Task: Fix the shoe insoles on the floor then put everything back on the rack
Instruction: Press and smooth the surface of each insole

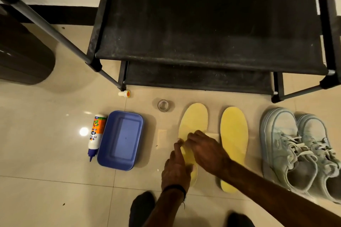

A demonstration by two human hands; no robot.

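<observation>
Blue plastic tray [120,139] lay on the floor [46,180], held nothing, glue bottle [95,134] just beside on its left. Pressed on the left yellow insole [193,120] with both hands: left hand [175,169] fingers loosely curled, right hand [204,150] fingers bent down on it; pinching or only pressing, could not tell. Covered its middle, hid part of the right insole [233,131]. Pale shoes [299,151] on the right, tape roll [163,105] and small cap [125,94] near the black rack [203,24].
</observation>
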